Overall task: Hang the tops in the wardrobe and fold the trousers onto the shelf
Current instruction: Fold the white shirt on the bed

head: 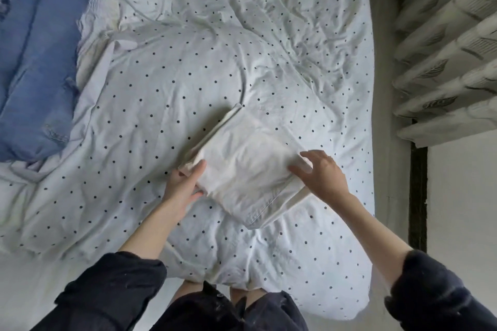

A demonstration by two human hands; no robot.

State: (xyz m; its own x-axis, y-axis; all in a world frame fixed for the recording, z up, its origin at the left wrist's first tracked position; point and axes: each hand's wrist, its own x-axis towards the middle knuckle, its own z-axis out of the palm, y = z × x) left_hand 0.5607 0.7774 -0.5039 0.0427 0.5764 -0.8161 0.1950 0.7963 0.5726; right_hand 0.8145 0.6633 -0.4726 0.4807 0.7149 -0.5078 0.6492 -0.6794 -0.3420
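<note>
While the left hand (185, 183) takes the near-left corner of the folded white trousers (247, 169) in its grip, thumb lying on top of the cloth and fingers tucked beneath the edge, the right hand (320, 174) rests on the right side of the same bundle with its fingers spread and nearly straight, pressing down rather than closing round anything. The trousers lie folded into a compact, tilted rectangle between the two hands, a stitched hem showing along the near edge and layered folds visible at the far-left end. They sit on a white duvet (161, 88) scattered with small dark dots, rumpled into soft ridges across the bed. Well apart from the hands, at the far left, a pair of blue jeans (35, 62) lies sprawled on the duvet, and a crumpled white garment (99, 16) sits just beside them on their right. Dark sleeves (115, 285) are pushed up both forearms. To the right of the bed runs a strip of pale floor (382, 62), and beyond it hangs a pleated, patterned curtain (446, 48).
</note>
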